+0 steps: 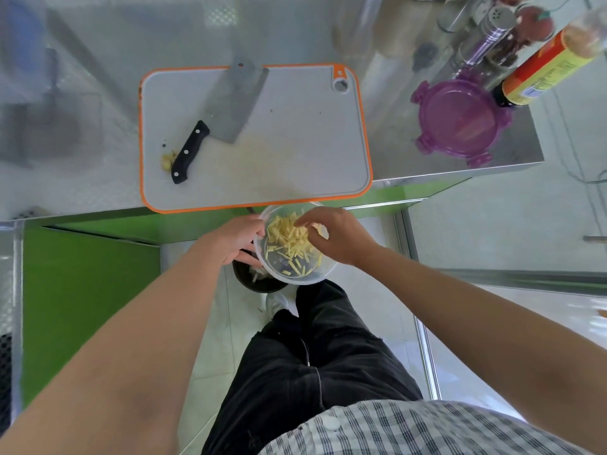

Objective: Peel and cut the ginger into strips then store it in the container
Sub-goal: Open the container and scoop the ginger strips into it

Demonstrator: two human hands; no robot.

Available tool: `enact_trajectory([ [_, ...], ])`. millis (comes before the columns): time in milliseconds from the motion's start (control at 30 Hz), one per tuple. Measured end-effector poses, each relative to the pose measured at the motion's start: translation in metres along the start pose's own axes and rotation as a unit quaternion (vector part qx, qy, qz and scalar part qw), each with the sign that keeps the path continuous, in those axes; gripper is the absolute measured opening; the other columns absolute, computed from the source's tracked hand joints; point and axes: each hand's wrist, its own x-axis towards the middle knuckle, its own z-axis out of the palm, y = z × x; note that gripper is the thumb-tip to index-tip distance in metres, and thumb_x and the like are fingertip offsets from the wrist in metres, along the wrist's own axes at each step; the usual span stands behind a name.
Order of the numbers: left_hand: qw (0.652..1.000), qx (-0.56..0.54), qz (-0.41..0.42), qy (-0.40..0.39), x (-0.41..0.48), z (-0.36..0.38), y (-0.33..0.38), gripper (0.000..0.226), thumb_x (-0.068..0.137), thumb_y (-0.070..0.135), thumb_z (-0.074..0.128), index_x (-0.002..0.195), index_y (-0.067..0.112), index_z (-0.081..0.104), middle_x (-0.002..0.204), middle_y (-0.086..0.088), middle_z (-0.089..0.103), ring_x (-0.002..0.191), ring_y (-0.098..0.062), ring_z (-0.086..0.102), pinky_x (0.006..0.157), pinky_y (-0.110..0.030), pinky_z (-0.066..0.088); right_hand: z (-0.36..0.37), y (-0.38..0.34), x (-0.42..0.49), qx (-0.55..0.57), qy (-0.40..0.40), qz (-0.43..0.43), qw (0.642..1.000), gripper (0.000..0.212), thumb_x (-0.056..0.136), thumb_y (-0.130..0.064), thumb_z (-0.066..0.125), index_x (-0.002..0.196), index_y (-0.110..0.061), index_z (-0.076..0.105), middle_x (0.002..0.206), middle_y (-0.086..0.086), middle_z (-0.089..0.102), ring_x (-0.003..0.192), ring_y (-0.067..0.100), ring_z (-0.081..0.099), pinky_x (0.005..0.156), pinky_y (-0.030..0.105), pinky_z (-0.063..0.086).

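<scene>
The ginger strips (289, 239), pale yellow, lie heaped in a clear round container (323, 272) that is held in the air just below the counter's near edge. The left hand (235, 239) grips the container by its left wall, thumb at the rim and fingers curled beneath. The right hand (335, 236) hangs over the far side of the bowl with bent fingers, the tips down among the strips; whether they pinch any cannot be told. Directly under the container a dark bin (249, 279) stands on the pale tiled floor. Up on the steel counter (98, 93) lies a grey cutting board (295, 136) with an orange rim; a cleaver (226, 106) with a black handle rests on it, with a few ginger scraps (167, 159) beside the handle. To the right of the board lies a purple lid (460, 118), and beyond it a sauce bottle (545, 67) and glass shakers (492, 31). The cabinet front (82, 290) under the counter is green.
</scene>
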Motion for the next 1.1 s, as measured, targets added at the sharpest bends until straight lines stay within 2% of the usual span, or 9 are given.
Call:
enact_trajectory([
  [100,0.999,0.044,-0.004,-0.026,-0.008,0.004,-0.005,0.055,0.093,0.004,0.037,0.145,0.020,0.036,0.141,-0.011,0.041,0.091,-0.026,0.062,0.055,-0.033,0.059,-0.007,0.005,-0.007,-0.047,-0.036,0.077,0.995,0.017,0.087,-0.022,0.054,0.092,-0.022,0.070,0.081,-0.006,0.068,0.075,0.017,0.064,0.074,0.034,0.053],
  [233,0.990,0.113,-0.007,-0.081,-0.015,0.016,-0.005,0.052,0.091,0.003,0.041,0.141,0.016,0.042,0.143,-0.011,0.037,0.098,-0.034,0.063,0.067,-0.039,0.060,-0.021,0.022,-0.026,-0.076,-0.018,0.212,0.974,0.017,0.088,-0.025,0.050,0.089,-0.017,0.066,0.083,0.001,0.067,0.078,0.024,0.061,0.069,0.032,0.050],
  [333,0.987,0.129,-0.010,-0.099,-0.018,0.027,0.000,0.049,0.089,0.005,0.044,0.138,0.014,0.045,0.143,-0.014,0.037,0.102,-0.036,0.062,0.069,-0.041,0.060,-0.035,0.024,-0.040,-0.028,-0.021,0.176,0.984,0.014,0.087,-0.018,0.053,0.087,-0.021,0.067,0.079,-0.005,0.063,0.070,0.014,0.057,0.072,0.036,0.053],
  [467,0.992,0.090,-0.002,-0.090,-0.014,0.036,0.005,0.058,0.088,0.007,0.042,0.144,0.017,0.038,0.149,-0.014,0.033,0.109,-0.040,0.059,0.072,-0.045,0.060,-0.041,0.010,-0.024,0.001,0.081,0.113,0.990,0.015,0.085,-0.009,0.056,0.089,-0.015,0.069,0.078,-0.003,0.062,0.065,0.012,0.052,0.068,0.031,0.049],
  [600,0.997,0.052,0.004,-0.049,-0.013,0.030,0.006,0.058,0.091,0.006,0.039,0.147,0.020,0.034,0.149,-0.012,0.033,0.102,-0.039,0.063,0.077,-0.046,0.059,-0.041,-0.003,0.011,-0.024,0.056,0.045,0.997,0.017,0.084,-0.006,0.057,0.095,-0.010,0.069,0.088,0.005,0.063,0.075,0.016,0.060,0.075,0.029,0.049],
  [767,0.999,0.026,-0.013,-0.027,-0.009,0.017,-0.002,0.058,0.093,0.005,0.037,0.148,0.023,0.034,0.150,-0.010,0.033,0.106,-0.036,0.061,0.068,-0.040,0.061,-0.025,-0.009,0.039,-0.063,0.022,0.043,0.997,0.026,0.085,-0.007,0.055,0.108,-0.012,0.068,0.099,0.008,0.061,0.088,0.024,0.061,0.083,0.039,0.049],
  [867,1.000,0.003,-0.018,-0.020,-0.006,0.011,-0.008,0.056,0.094,0.005,0.037,0.147,0.022,0.034,0.150,-0.009,0.032,0.107,-0.036,0.060,0.063,-0.037,0.061,-0.016,-0.013,0.048,-0.085,0.011,0.049,0.995,0.033,0.087,-0.008,0.054,0.117,-0.013,0.065,0.105,0.010,0.059,0.095,0.028,0.059,0.084,0.039,0.048],
  [1000,1.000,-0.019,-0.013,-0.016,-0.002,0.002,-0.007,0.056,0.094,0.006,0.037,0.147,0.023,0.035,0.148,-0.010,0.035,0.099,-0.032,0.063,0.062,-0.037,0.060,-0.009,-0.014,0.059,-0.114,0.020,0.066,0.991,0.022,0.087,-0.011,0.058,0.106,-0.012,0.071,0.106,0.010,0.060,0.100,0.029,0.057,0.080,0.036,0.047],
  [1100,0.999,-0.029,-0.008,-0.012,-0.002,-0.004,-0.004,0.054,0.094,0.005,0.038,0.145,0.022,0.038,0.146,-0.011,0.037,0.093,-0.030,0.065,0.064,-0.039,0.060,-0.004,-0.013,0.061,-0.129,0.035,0.060,0.989,0.012,0.085,-0.014,0.064,0.091,-0.009,0.073,0.097,0.011,0.062,0.092,0.030,0.058,0.072,0.032,0.042],
])
